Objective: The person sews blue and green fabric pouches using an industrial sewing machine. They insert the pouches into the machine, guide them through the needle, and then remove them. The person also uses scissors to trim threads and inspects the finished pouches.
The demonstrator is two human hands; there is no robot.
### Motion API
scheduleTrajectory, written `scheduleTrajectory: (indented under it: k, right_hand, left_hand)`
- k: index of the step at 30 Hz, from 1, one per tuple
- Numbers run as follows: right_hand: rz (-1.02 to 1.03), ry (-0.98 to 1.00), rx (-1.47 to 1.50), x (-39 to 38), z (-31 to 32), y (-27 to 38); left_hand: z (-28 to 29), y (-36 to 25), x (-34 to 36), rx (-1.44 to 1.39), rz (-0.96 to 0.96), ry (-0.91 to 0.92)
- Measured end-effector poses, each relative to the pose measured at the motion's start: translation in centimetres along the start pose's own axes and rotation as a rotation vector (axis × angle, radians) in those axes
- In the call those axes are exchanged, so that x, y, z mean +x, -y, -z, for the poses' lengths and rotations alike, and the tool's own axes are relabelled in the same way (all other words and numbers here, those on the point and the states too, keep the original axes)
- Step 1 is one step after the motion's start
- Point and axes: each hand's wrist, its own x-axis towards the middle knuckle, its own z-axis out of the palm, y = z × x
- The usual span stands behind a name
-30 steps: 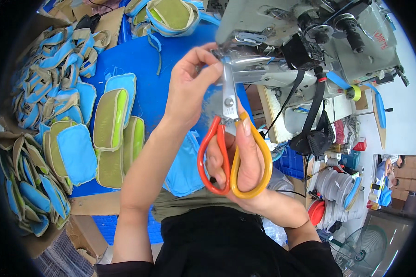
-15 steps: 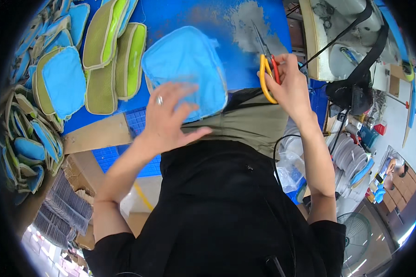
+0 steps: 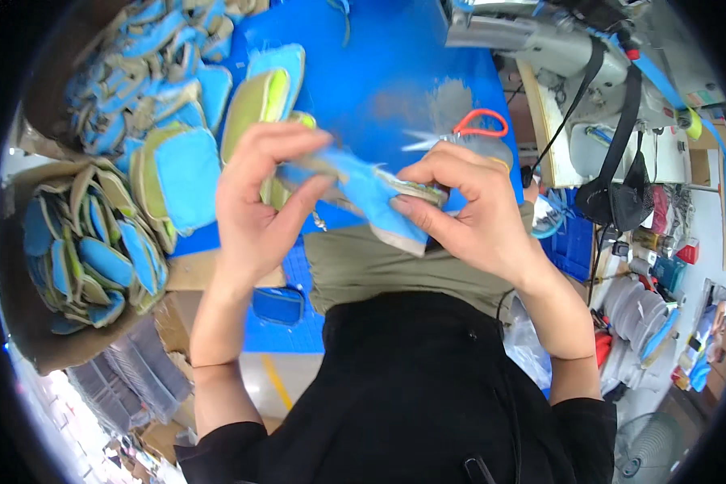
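My left hand and my right hand are closed on a blue fabric pouch with pale edging, lifted in front of me and partly folded between my fingers; motion blurs it near my left fingers. Just behind my right hand, the scissors lie on the blue table top, red handle showing and yellow handle mostly hidden. Left of my hands, flat olive-and-blue pouches lie stacked on the table.
Heaped pouch pieces fill the back left, above a box of pouches. A sewing machine stands at the back right with hanging black straps. Spools and a fan are at the right.
Half a second ago my right hand held the scissors; they now lie on the table. The blue pouch has been picked up from the table, and both my hands are on it.
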Motion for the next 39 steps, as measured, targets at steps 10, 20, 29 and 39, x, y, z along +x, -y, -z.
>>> scheduleTrajectory:
  k: [10, 20, 29, 39]
  right_hand:
    - [-0.169, -0.296, 0.278, -1.0, -4.1, -0.8]
    - [-0.354, -0.126, 0.860, -1.4, -3.9, -1.8]
    - [-0.323, -0.165, 0.718, -1.2, -3.8, -1.7]
    - [-0.218, -0.125, 0.534, -0.3, -0.1, -0.9]
  left_hand:
    - [-6.2, -0.4, -5.0, -1.045, 0.774, -0.172]
    - [-5.2, 1.2, -3.5, -1.535, 1.077, -0.071]
    - [-5.3, 0.7, -2.6, -1.375, 1.001, -0.075]
    - [-6.2, 0.2, 4.4, -1.178, 0.815, 0.065]
